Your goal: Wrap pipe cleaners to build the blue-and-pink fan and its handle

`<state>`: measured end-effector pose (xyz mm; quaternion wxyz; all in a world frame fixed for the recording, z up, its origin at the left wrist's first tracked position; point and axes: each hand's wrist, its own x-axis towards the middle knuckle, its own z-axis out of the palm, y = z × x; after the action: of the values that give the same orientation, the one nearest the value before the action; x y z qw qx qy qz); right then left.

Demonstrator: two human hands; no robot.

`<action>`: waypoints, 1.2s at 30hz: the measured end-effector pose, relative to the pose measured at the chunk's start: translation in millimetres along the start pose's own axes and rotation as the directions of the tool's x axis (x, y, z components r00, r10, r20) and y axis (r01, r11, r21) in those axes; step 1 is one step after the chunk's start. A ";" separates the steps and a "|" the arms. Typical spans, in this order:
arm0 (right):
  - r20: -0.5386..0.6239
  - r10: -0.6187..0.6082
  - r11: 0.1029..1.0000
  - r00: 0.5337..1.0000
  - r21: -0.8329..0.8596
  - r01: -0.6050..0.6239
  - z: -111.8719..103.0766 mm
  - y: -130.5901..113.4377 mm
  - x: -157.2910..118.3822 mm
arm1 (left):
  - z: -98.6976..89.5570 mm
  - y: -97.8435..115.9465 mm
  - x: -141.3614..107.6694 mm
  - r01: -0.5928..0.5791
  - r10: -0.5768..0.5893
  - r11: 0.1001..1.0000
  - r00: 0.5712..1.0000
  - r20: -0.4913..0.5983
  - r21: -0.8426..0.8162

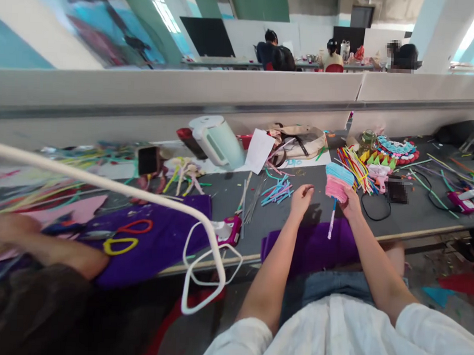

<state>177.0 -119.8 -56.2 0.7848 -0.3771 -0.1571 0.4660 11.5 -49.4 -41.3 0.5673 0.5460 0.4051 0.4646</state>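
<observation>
1. One long grey worktop [224,198] is littered with craft materials.
2. A folded purple cloth [320,246] is draped at its front edge, beneath the forearms.
3. A white and pale-green kettle [223,143] is placed toward the back, with a white sheet of paper [258,149] just beside it.
4. The pink-and-blue pipe-cleaner piece [336,183] is held above the worktop by the right hand [350,202], its fingers closed on the lower right edge; its thin stem is pointed downward.
5. The left hand [302,200] is held apart from it, fingers loosely curled; whether anything is pinched cannot be told.
6. Short blue and purple pipe cleaners [276,191] are scattered near the left hand.
</observation>
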 end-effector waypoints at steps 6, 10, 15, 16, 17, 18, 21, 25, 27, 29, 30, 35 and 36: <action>0.104 -0.010 0.999 0.995 0.038 0.006 -25.1 18.2 -25.2 | -3.2 -38.5 -73.0 -0.020 0.020 1.000 1.000 -0.003 -0.010; 0.111 0.035 0.999 0.993 0.025 -0.038 -28.7 21.6 -19.9 | -3.5 -49.0 -79.7 -0.030 0.026 0.996 0.998 -0.051 -0.081; 0.168 0.025 0.997 0.985 0.070 -0.037 -31.4 24.4 -10.2 | -4.1 -51.5 -68.8 -0.060 0.057 0.995 0.998 -0.036 -0.080; 0.168 0.020 0.996 0.986 0.084 -0.034 -32.1 25.4 -8.6 | -3.9 -53.0 -67.1 -0.061 0.059 0.995 0.998 -0.030 -0.076; 0.165 0.019 0.995 0.986 0.094 -0.035 -32.6 26.4 -6.8 | -3.7 -54.6 -65.4 -0.059 0.058 0.996 0.998 -0.025 -0.071; 0.160 0.025 0.994 0.987 0.097 -0.041 -32.8 27.4 -5.0 | -3.5 -56.2 -63.8 -0.057 0.056 0.996 0.998 -0.023 -0.066; 0.164 0.050 0.994 0.985 0.087 -0.065 -32.2 30.5 0.6 | -3.0 -59.6 -59.1 -0.040 0.040 0.998 0.999 -0.012 -0.040; 0.202 0.057 0.995 0.978 0.065 -0.072 -32.4 34.9 4.8 | -3.4 -60.7 -56.3 -0.037 0.037 0.999 0.999 -0.008 -0.003; 0.223 0.054 0.996 0.973 0.062 -0.069 -33.4 37.0 5.3 | -3.7 -60.6 -56.7 -0.043 0.043 0.999 0.999 -0.014 0.007; 0.231 0.044 0.996 0.972 0.067 -0.061 -34.6 38.4 5.5 | -3.7 -60.5 -57.5 -0.049 0.049 0.999 0.999 -0.021 0.012; 0.230 0.039 0.996 0.972 0.072 -0.056 -35.0 38.8 5.5 | -3.5 -60.4 -57.9 -0.052 0.053 0.999 0.998 -0.024 0.014; 0.207 0.039 0.997 0.978 0.062 -0.053 -35.2 37.3 4.8 | -1.7 -59.7 -60.0 -0.073 0.074 0.997 0.997 -0.010 0.034; 0.205 0.038 0.997 0.978 0.058 -0.051 -35.1 36.6 4.6 | -1.3 -59.5 -60.6 -0.079 0.079 0.996 0.997 -0.005 0.040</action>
<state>177.8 -121.3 -107.1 0.7654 -0.3061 -0.2133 0.5244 0.8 -106.2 -103.5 0.5363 0.5712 0.3941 0.4804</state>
